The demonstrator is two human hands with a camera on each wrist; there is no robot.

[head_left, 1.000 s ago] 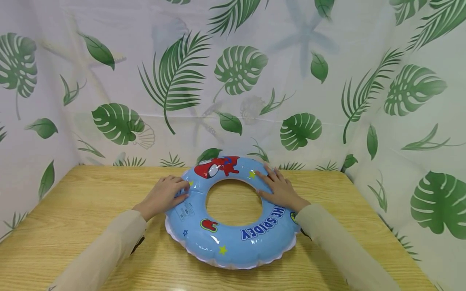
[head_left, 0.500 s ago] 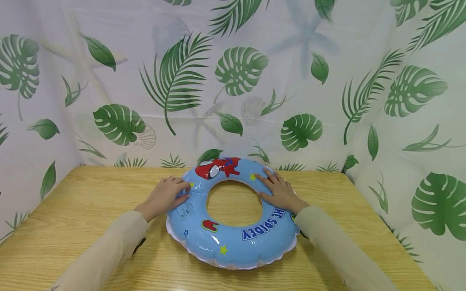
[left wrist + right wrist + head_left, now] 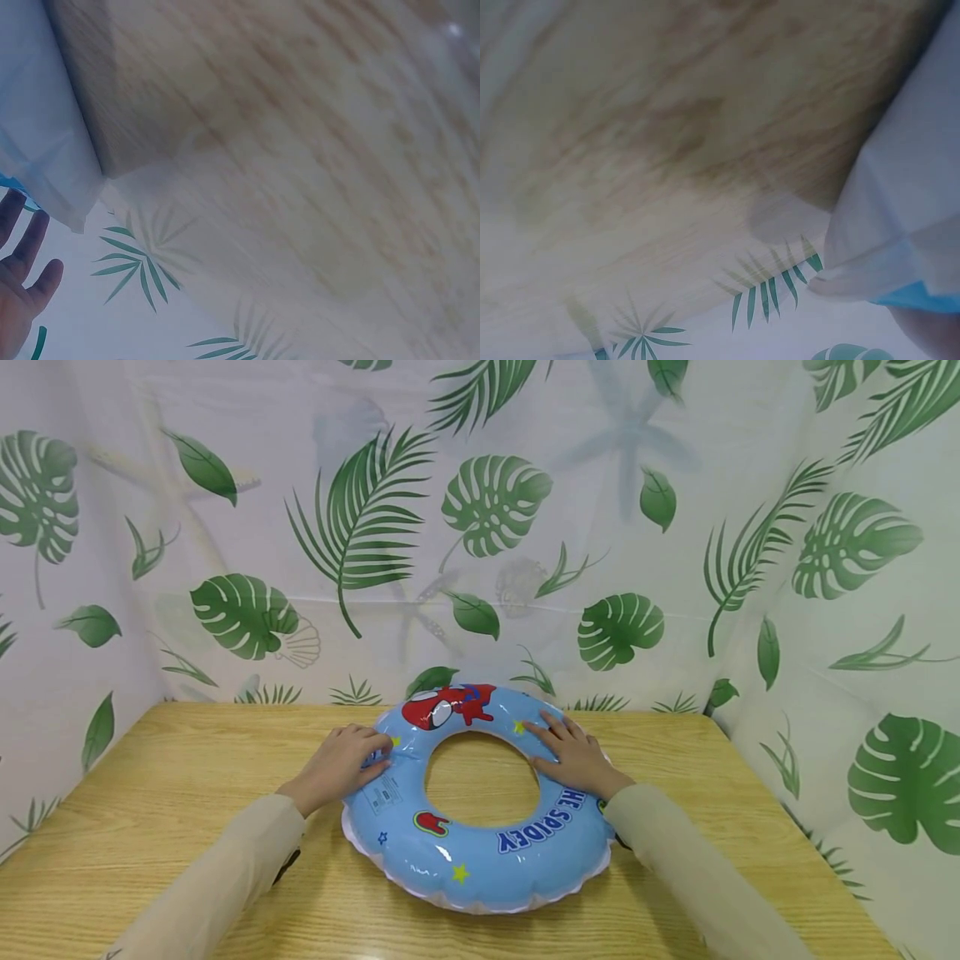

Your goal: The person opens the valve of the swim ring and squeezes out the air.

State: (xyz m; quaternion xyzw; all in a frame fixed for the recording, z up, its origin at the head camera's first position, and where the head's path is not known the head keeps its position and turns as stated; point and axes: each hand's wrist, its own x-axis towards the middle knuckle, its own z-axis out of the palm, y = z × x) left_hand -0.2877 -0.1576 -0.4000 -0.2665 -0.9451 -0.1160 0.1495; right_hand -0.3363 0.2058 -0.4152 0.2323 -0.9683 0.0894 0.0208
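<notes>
In the head view, a light blue inflatable swim ring [image 3: 480, 881] lies on the wooden table, with a red cartoon figure at its far side and "THE SPIDEY" lettering at near right. My left hand [image 3: 341, 764] rests on its left side, fingers slightly bent over the top. On the right side, my right hand [image 3: 576, 756] lies with fingers spread, the fingertips close to a yellow star. The left wrist view catches the ring's pale underside [image 3: 45, 120] with left fingers [image 3: 26, 240] against it. In the right wrist view, the pale underside [image 3: 907, 202] hides most of the right hand [image 3: 930, 330].
The wooden table [image 3: 187, 827] extends to both sides of the ring. White cloth [image 3: 525, 635] printed with green leaves hangs behind it and along the left and right. Beige sleeves [image 3: 217, 868] cover both forearms.
</notes>
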